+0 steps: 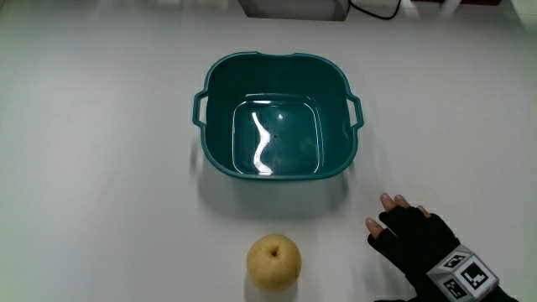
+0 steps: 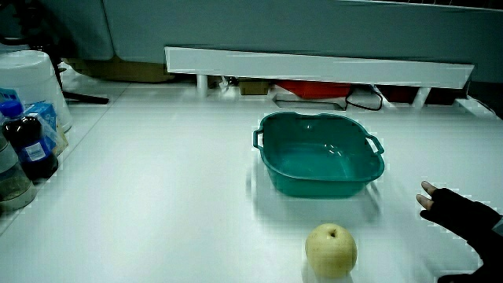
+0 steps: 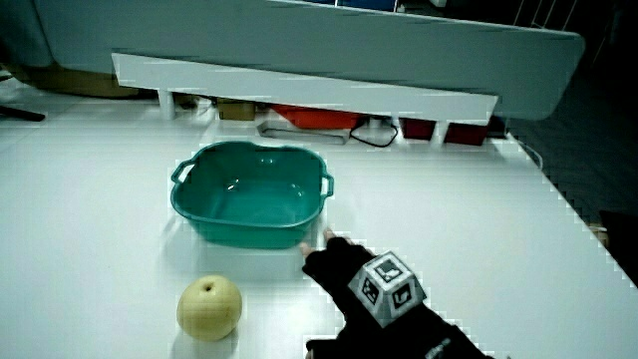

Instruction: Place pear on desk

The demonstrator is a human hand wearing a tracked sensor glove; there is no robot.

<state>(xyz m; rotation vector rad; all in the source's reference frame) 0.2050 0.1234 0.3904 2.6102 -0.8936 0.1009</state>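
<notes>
A white table carries everything. Near its middle sits a teal plastic basin with two side handles, nothing inside it. The hand in the black fingerless glove with a patterned cube on its back lies low over the table, nearer to the person than the basin, its fingers loosely spread and holding nothing. The round yellow pear stands on the table close to the person's edge, beside the hand but apart from it.
</notes>
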